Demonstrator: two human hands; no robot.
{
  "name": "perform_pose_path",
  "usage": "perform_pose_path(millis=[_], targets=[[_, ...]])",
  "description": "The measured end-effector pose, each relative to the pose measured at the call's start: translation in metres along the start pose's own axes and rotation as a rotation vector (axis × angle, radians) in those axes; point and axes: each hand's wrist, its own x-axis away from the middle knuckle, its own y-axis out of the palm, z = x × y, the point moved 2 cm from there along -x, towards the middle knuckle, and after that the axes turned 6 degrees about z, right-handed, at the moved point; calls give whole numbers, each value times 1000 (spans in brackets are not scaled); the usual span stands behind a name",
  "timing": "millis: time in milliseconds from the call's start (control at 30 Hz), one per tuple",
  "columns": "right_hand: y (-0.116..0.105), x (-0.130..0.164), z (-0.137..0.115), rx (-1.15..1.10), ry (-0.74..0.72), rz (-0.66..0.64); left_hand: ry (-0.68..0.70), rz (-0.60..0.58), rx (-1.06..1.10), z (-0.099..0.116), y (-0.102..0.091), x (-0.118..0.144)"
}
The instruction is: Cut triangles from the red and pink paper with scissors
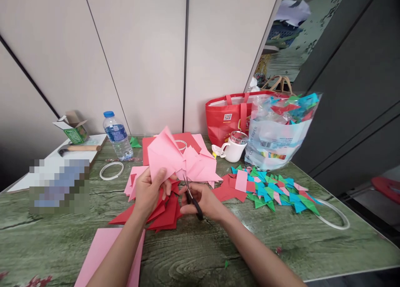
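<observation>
Cutting pink paper (170, 157) with scissors (192, 199). Left hand (150, 191) closed on the folded sheet's lower edge, lifted above the red pile (162, 214); right hand (204, 201) closed through the handles, blades entering at the sheet's bottom right. Judged best done with paper held taut near the blades, fingers kept off the cut line, short snips. Blade opening not discernible. Cut line hidden behind folds. Right fingers partly masked by handles. Coloured triangles (275, 193) lay right; pink sheet (100, 253) cut off by left forearm.
</observation>
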Motion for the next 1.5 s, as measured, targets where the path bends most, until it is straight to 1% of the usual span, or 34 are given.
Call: perform_pose_path(millis=[67, 167, 233, 333, 367, 533, 633, 800, 1133, 1500], targets=[[3, 3, 4, -66, 44, -12, -63, -55, -83, -4, 2, 1], [3, 4, 9, -121, 75, -3, -120, -80, -144, -8, 4, 1], [1, 4, 9, -133, 83, -4, -120, -76, -170, -8, 4, 1], [-3, 4, 7, -142, 80, 12, -111, -22, -198, -6, 1, -1], [-4, 4, 6, -143, 85, 17, -127, -28, -196, -5, 0, -2], [-5, 4, 7, -175, 178, -1, -310, -232, -172, -10, 3, -1], [-4, 4, 10, -214, 183, -6, -337, -261, -199, -12, 4, 0], [-6, 3, 13, -242, 135, -23, -388, -319, -213, -15, 5, 2], [-8, 5, 10, -163, 94, 4, -398, -334, -247, -17, 5, 4], [-7, 5, 10, -168, 124, 11, -424, -325, -267, -15, 6, 5]])
